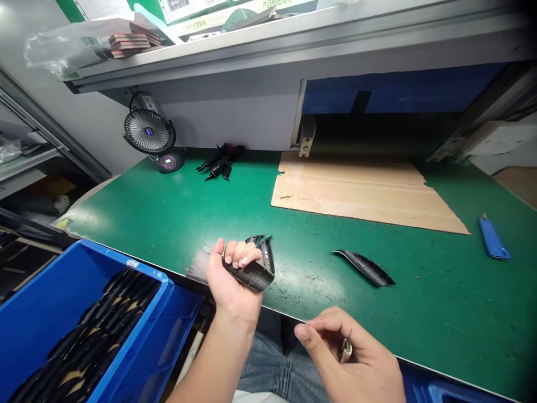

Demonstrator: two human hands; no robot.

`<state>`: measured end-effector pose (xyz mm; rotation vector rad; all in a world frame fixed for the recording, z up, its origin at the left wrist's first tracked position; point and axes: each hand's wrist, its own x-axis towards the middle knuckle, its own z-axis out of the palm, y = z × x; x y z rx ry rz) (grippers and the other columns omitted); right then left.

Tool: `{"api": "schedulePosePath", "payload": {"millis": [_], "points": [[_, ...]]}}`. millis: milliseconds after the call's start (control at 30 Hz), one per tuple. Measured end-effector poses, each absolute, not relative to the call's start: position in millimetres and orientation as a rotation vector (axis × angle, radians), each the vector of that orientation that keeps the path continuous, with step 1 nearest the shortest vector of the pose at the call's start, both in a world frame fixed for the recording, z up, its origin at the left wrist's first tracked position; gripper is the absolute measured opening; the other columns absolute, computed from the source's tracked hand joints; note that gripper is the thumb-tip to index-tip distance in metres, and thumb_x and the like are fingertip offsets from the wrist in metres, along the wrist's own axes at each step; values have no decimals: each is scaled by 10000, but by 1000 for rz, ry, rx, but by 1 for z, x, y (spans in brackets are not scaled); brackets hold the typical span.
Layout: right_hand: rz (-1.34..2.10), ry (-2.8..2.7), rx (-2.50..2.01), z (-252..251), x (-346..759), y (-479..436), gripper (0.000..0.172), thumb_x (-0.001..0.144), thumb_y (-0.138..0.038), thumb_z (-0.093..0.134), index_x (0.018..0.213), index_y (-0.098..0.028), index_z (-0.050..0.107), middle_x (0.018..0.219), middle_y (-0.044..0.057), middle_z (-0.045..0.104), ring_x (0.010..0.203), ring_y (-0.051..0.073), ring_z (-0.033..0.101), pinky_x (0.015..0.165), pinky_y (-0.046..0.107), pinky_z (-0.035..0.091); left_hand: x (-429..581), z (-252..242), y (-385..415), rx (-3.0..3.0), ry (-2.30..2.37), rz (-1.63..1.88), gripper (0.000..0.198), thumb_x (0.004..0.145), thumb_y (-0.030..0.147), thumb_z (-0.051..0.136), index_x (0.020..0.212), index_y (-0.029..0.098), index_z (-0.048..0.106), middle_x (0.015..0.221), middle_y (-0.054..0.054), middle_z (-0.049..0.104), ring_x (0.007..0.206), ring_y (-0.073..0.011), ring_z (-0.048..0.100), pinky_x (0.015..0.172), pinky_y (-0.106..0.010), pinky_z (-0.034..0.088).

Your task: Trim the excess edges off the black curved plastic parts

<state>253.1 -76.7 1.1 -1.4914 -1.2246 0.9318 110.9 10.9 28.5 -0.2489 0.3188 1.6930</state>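
My left hand (235, 274) is closed around a curved black plastic part (255, 275) with a ribbed inner face, held above the front edge of the green table. Behind those fingers, more black parts (267, 252) of the same kind show, partly hidden. Lower down and to the right, my right hand (350, 355) has thumb and forefinger pinched together. A thin tool with a pale metal end (346, 351) pokes out of its curled fingers; the rest is hidden, so its kind is unclear. Another curved black part (367, 268) lies alone on the table to the right.
A blue bin (165, 280) with stacked black parts stands at the left. On the green table (188, 207) are dark shavings, a small fan (150, 132), a bundle of black pieces (221, 162), a cardboard sheet (356, 190) and a blue-handled tool (492, 238). A shelf (251, 50) overhangs the back.
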Motion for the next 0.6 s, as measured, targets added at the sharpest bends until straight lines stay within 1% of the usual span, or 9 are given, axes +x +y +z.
{"api": "schedulePosePath", "payload": {"millis": [67,133,167,200,267,333,367,467,600], "points": [[937,-1177,-1493,2,252,-72,285,705,-482,805,755,-236,669,651,-21,567,496,118,437,454,230,374,121,32,3,-83,304,1699,394,956,262,408,619,195,215,555,61,197,465,-68,288,466,-166,337],[923,-1254,-1466,0,255,-68,289,748,-481,770,896,-241,708,739,4,636,523,128,495,476,228,419,134,29,-5,115,332,1649,387,966,321,432,632,186,291,567,54,228,501,-86,317,527,-195,392],[895,-1319,-1469,-3,259,-65,282,797,-488,719,937,-243,716,756,15,654,538,137,521,499,234,436,138,24,-8,236,387,1611,374,971,369,435,658,184,348,595,41,292,549,-100,373,593,-222,438],[849,-1381,-1506,-6,266,-62,284,840,-503,661,941,-244,721,736,22,660,542,147,536,520,246,443,140,18,-11,392,490,1561,339,965,413,454,716,185,423,660,18,383,637,-122,448,682,-262,475],[720,-1459,-1702,-18,285,-52,333,866,-548,579,899,-248,720,694,34,669,559,183,566,556,282,444,136,1,-12,817,844,1439,260,900,453,589,984,212,539,955,-59,518,943,-203,526,897,-371,470],[599,-1467,-2009,-32,311,-40,374,843,-582,524,880,-260,710,731,51,705,625,247,614,591,331,441,118,-18,-11,1319,1299,1266,568,811,387,723,1287,250,445,1241,-121,444,1206,-284,420,1040,-465,382],[570,-1472,-2156,-39,323,-34,386,835,-584,489,871,-264,704,774,60,723,686,287,636,615,356,442,105,-26,-10,1531,1509,1167,674,797,343,737,1360,250,380,1297,-138,398,1260,-307,367,1072,-501,343],[588,-1480,-2416,-55,353,-23,409,835,-561,405,953,-279,677,890,57,737,798,343,646,665,398,448,69,-43,-6,1895,1942,911,641,837,267,664,1384,205,336,1284,-157,375,1247,-338,354,1055,-556,353],[505,-1386,-2413,-59,374,-27,558,816,-615,401,1242,-291,558,996,47,701,820,338,651,696,426,485,49,-56,-1,2108,2025,593,496,874,186,597,1329,189,399,1180,-131,468,1149,-321,438,965,-503,460]]}}
